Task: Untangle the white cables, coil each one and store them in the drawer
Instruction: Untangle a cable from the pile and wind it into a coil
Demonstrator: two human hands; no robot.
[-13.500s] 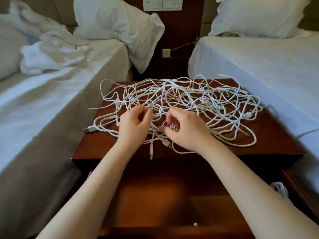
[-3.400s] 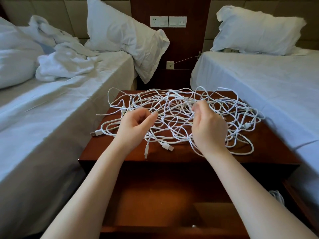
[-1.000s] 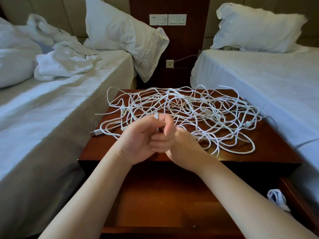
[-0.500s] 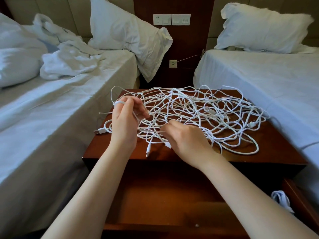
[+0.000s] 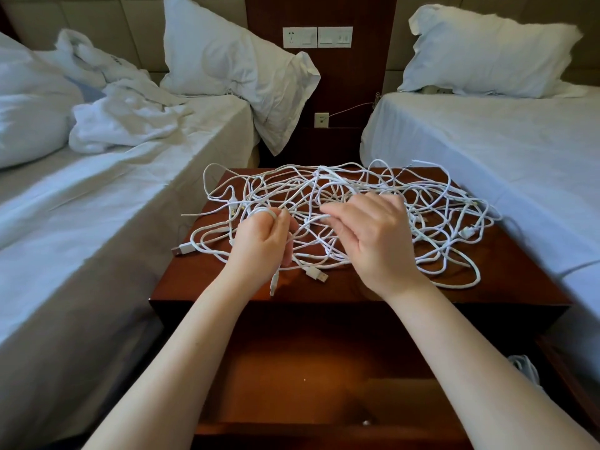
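My dark red-brown wooden counter [image 5: 201, 280] stands between two white-sheeted beds [image 5: 97, 222], and its open wooden drawer [image 5: 308, 368] is below the front edge. The tangle of thin white cables [image 5: 324, 177] covers most of the top, from the back edge nearly to the front. My left hand [image 5: 259, 245], toward the front-left, grips a strand looped round its fingers. My right hand [image 5: 373, 235], just beside it over the middle, pinches another strand.

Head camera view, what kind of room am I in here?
Likely a twin hotel room: a rumpled white-sheeted bed and a made white-sheeted bed flank a dark wooden nightstand, with a white switch-and-socket panel on the wall behind.
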